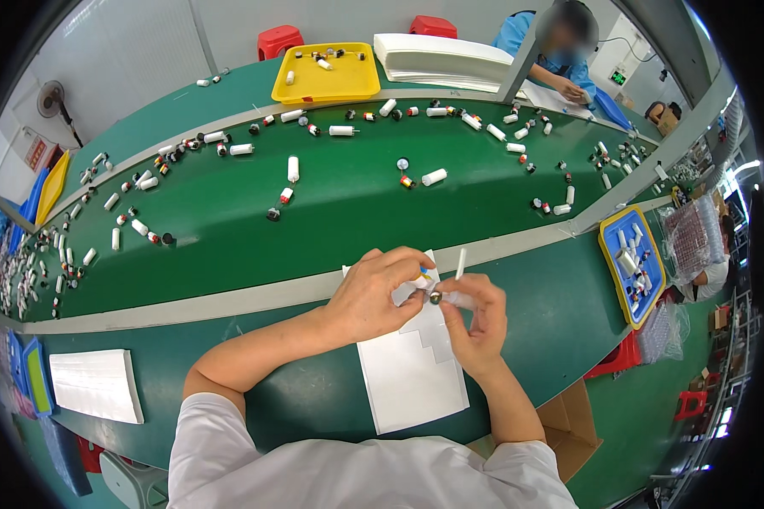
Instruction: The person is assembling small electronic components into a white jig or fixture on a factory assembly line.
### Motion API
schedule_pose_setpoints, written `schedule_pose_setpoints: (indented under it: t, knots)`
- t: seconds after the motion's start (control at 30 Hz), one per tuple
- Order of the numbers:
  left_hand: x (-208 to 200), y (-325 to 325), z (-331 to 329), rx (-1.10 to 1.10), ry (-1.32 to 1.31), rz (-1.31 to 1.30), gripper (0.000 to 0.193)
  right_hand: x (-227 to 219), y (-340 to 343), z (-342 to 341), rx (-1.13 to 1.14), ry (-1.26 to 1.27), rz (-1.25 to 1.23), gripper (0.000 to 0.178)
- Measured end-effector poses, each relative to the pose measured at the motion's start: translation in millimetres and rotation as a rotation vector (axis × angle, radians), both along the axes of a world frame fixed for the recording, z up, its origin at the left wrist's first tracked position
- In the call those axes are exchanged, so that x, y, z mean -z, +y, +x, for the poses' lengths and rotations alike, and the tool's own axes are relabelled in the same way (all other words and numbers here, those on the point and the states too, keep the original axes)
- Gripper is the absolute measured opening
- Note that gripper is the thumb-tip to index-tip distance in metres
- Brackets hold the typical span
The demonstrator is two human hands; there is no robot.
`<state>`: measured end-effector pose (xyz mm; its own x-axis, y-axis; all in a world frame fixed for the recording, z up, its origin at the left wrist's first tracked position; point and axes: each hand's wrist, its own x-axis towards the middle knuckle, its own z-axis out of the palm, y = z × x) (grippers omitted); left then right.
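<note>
Left hand (373, 293) and right hand (475, 318) pinch a small white cylindrical part (452, 298) together above a white sheet (407, 373).

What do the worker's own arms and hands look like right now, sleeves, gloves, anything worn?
Both hands, left hand and right hand, are bare: no gloves. Forearms are uncovered; short white sleeves end above the elbows. No watch or wristband is visible.

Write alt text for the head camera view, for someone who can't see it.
Seen from above, a person's left hand and right hand meet over a white sheet, pinching a small white cylinder. Beyond them, many similar cylinders lie scattered on a green conveyor belt, with a yellow tray behind.
</note>
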<state>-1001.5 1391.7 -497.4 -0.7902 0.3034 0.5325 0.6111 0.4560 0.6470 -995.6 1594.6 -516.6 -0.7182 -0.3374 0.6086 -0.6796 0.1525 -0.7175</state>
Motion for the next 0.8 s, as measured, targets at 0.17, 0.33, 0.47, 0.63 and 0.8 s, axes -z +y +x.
schedule_pose_setpoints:
  t: [0.17, 0.33, 0.47, 0.63, 0.8]
  knots:
    - [-6, 8, -1, 0.166, -0.23, 0.105, 0.023, 0, -4, -2, 0.0, 0.015, -0.057, 0.042]
    - [6, 11, -3, 0.132, -0.247, 0.032, 0.031, -2, 4, -4, 0.007, -0.103, -0.104, 0.044]
    - [-3, 14, -4, 0.078, -0.341, 0.06, 0.024, -4, 10, -9, -0.027, -0.024, -0.034, 0.043]
    - [12, 16, -17, 0.44, -0.94, 0.705, 0.022, 0, 18, -12, -0.028, -0.135, -0.064, 0.042]
    - [18, 21, -15, 0.516, -1.262, 0.79, 0.028, -2, 25, -17, 0.022, -0.115, -0.06, 0.045]
